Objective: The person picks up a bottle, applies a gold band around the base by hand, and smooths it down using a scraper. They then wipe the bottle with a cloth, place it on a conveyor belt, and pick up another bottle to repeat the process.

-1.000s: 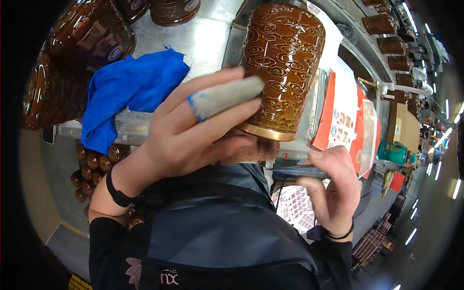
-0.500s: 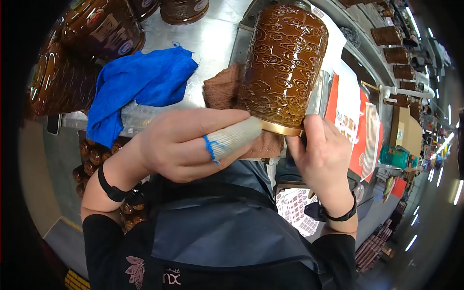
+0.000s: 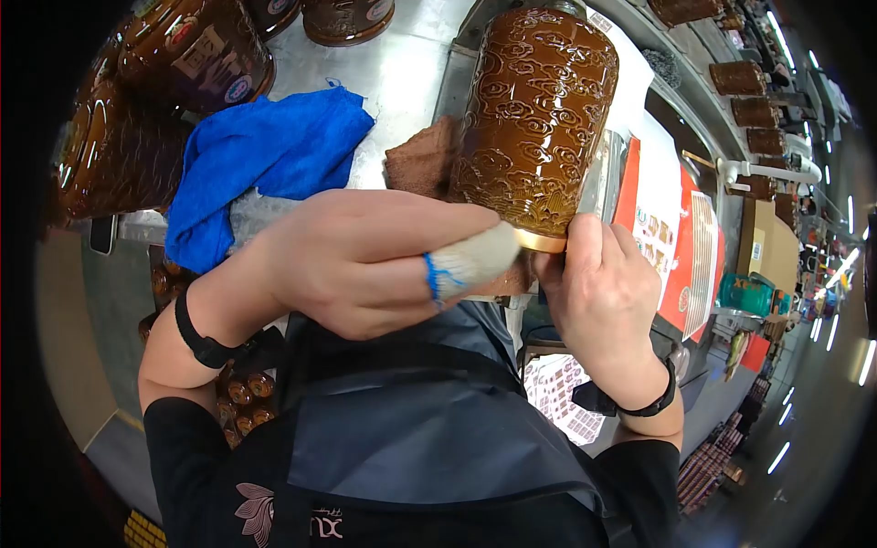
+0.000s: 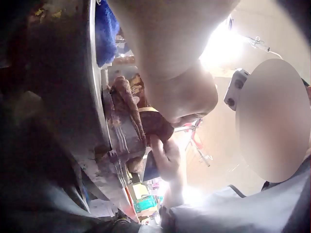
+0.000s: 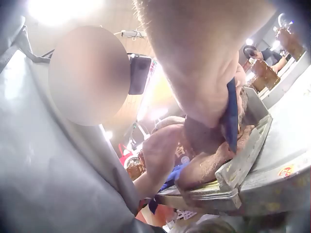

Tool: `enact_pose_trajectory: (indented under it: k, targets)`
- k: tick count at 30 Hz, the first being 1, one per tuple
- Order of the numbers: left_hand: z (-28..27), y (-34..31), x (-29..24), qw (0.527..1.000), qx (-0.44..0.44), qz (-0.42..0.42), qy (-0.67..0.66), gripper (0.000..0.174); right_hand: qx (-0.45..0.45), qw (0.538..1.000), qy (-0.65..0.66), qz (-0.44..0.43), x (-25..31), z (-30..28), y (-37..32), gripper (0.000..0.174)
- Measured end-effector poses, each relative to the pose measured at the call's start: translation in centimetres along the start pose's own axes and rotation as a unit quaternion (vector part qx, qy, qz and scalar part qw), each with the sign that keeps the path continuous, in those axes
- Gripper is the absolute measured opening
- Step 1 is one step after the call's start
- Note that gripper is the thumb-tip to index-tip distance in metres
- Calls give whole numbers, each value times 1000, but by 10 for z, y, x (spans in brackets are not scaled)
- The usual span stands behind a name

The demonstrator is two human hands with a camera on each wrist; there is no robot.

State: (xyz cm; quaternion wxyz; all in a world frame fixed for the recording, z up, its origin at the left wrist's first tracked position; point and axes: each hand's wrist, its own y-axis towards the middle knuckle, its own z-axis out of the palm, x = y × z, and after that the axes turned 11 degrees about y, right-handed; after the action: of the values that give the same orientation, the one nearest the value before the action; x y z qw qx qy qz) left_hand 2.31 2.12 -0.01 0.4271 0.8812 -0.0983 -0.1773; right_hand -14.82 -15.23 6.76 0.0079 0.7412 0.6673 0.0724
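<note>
A large amber jar (image 3: 539,119) with raised cloud patterns lies on its side on a brown cloth (image 3: 422,160), its gold-rimmed end towards me. My left hand (image 3: 365,260) reaches to that end, fingers fairly straight and together at the rim, with a pale knitted sleeve (image 3: 470,265) over part of them. Its thumb is hidden in the head view. My right hand (image 3: 603,292) is at the right side of the same end, thumb and fingers close to the rim. In the right wrist view it grips a flat dark-blue piece (image 5: 232,119), held beside the jar's dark end (image 5: 201,138).
A crumpled blue cloth (image 3: 274,146) lies on the metal table (image 3: 411,64). Several filled jars (image 3: 196,55) stand at the back left. Red and white printed sheets (image 3: 653,228) are to the right, with a shelf of more jars (image 3: 754,111) beyond.
My right hand has come up to the jar's rim with the dark-blue piece. My left hand has left the jar's side and slid right along the gold-rimmed end, towards my right hand.
</note>
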Motion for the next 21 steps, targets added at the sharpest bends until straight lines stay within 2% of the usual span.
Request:
enact_pose_trajectory:
  k: [1, 3, 4, 6, 10, 13, 15, 16, 19, 21]
  targets:
    - [1, 5, 0, 1000, 0, 0, 0, 26, 3, 1000, -1, 3, 0, -1, 0, 29]
    - [-1, 18, 1, 997, -9, 68, 22, 27, 2, 1000, 5, -1, -2, -1, -1, 29]
    - [-2, 18, 2, 997, -9, 70, 22, 27, 1, 1000, 11, -6, -4, -1, -1, 29]
    - [-9, 13, 2, 999, 29, 26, 21, 29, -8, 1000, 8, -13, -6, 0, 0, 28]
    - [-11, 4, -1, 998, 56, -9, 38, 31, -15, 1000, 6, -10, -4, 3, 0, 27]
    - [-1, 8, -1, 998, 38, 27, 42, 29, -15, 1000, -2, -12, -3, 2, -1, 27]
    - [5, 15, 1, 994, -14, 86, 63, 26, -13, 1000, 5, -12, -4, 1, -1, 27]
    - [4, 14, 1, 994, -15, 88, 63, 26, -12, 1000, 13, -12, -5, 1, -1, 27]
    - [-4, 6, 0, 996, 13, 58, 71, 27, -23, 1000, 12, -17, -6, 3, -1, 28]
    - [-9, -1, -2, 998, 33, -4, 53, 29, -24, 1000, 8, -12, -4, 3, 0, 29]
